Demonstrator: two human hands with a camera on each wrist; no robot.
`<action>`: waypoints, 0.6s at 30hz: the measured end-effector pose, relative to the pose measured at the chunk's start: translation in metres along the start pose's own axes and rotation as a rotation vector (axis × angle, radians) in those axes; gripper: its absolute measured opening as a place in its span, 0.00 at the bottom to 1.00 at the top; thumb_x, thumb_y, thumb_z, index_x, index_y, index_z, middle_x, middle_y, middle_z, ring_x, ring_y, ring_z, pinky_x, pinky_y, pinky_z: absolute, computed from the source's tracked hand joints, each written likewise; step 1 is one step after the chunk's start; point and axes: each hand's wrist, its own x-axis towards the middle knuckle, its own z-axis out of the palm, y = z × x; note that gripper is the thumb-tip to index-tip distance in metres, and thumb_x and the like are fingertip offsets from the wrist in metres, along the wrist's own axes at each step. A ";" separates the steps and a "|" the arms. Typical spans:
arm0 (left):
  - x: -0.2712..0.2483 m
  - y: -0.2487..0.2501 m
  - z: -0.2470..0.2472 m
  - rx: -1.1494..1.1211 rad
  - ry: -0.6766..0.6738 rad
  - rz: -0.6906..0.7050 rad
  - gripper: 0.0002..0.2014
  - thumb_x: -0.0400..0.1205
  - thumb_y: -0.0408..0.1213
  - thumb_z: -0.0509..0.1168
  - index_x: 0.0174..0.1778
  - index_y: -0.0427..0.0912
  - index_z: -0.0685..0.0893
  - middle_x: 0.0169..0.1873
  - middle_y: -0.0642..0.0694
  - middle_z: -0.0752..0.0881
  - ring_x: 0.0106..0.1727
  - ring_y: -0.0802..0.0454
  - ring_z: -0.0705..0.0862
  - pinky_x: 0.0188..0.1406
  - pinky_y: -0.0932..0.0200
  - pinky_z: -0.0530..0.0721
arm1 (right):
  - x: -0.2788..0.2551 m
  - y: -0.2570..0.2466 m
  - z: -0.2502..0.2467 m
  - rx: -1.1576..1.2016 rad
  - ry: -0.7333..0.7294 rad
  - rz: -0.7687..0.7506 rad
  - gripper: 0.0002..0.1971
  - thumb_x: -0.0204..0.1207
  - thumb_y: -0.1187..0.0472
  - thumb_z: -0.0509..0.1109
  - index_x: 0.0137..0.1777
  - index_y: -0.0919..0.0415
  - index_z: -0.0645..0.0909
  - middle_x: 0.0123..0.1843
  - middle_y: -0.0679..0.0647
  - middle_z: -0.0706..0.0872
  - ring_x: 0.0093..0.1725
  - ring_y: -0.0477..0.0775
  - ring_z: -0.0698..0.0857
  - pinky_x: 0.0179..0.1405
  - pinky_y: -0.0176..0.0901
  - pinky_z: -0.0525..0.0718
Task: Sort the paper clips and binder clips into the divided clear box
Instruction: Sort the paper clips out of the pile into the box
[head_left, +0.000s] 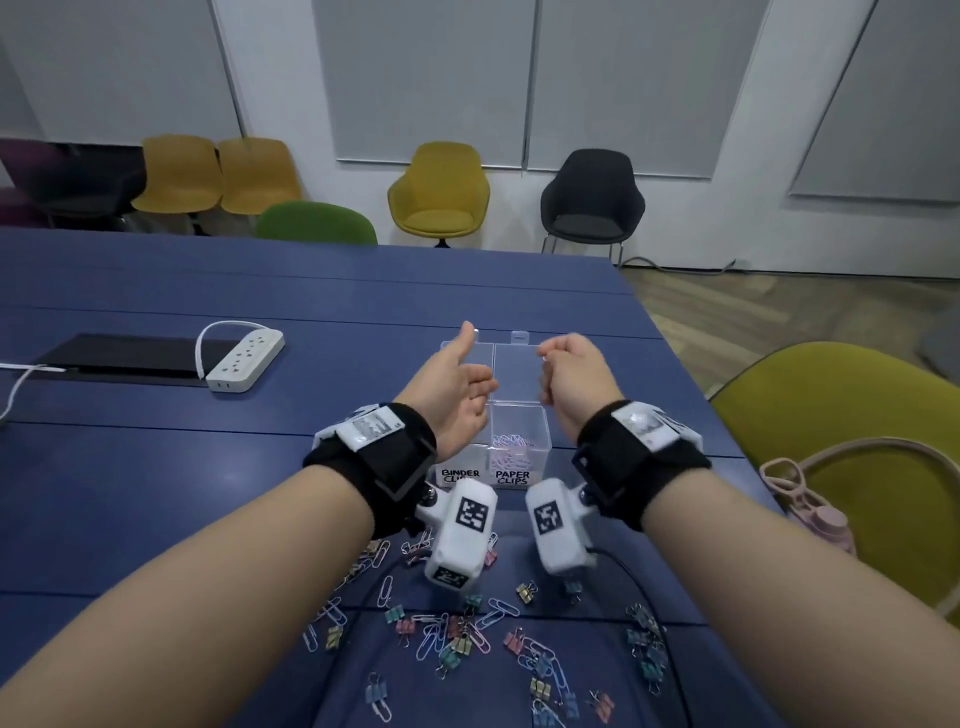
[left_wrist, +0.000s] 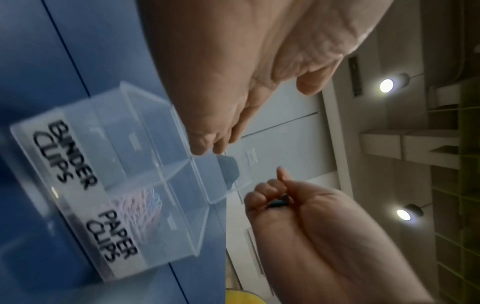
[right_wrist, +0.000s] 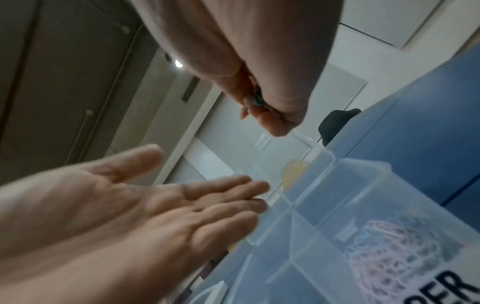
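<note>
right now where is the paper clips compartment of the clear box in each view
Head: paper clips compartment at centre, between the wrists.
Left wrist: lower centre, beside the binder clips side.
Right wrist: lower right.
Shared landmark: the handwritten PAPER CLIPS label, cropped in the right wrist view.

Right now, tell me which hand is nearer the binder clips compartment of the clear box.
Left. The left hand, open with palm up, hovers over the binder clips compartment. The right hand, curled round something small and dark, hovers above the paper clips compartment side.
</note>
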 end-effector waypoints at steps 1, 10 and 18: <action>-0.004 0.001 -0.005 0.023 0.020 0.031 0.41 0.83 0.63 0.48 0.80 0.30 0.61 0.81 0.37 0.62 0.84 0.48 0.55 0.84 0.48 0.52 | 0.004 0.001 0.005 -0.053 -0.007 -0.027 0.13 0.76 0.72 0.50 0.38 0.58 0.73 0.30 0.53 0.72 0.27 0.52 0.70 0.28 0.44 0.70; -0.079 -0.013 -0.106 0.674 0.160 0.143 0.04 0.83 0.35 0.64 0.47 0.39 0.84 0.41 0.47 0.86 0.44 0.54 0.82 0.42 0.61 0.79 | -0.020 0.029 -0.010 -0.514 -0.059 -0.215 0.13 0.74 0.73 0.56 0.43 0.59 0.81 0.46 0.53 0.83 0.45 0.54 0.79 0.48 0.40 0.74; -0.123 -0.044 -0.166 1.154 0.213 -0.068 0.05 0.75 0.28 0.71 0.40 0.42 0.83 0.35 0.47 0.83 0.26 0.59 0.78 0.27 0.68 0.79 | -0.087 0.018 0.005 -0.823 -0.337 -0.396 0.11 0.73 0.72 0.61 0.44 0.59 0.83 0.48 0.54 0.86 0.49 0.54 0.83 0.54 0.44 0.80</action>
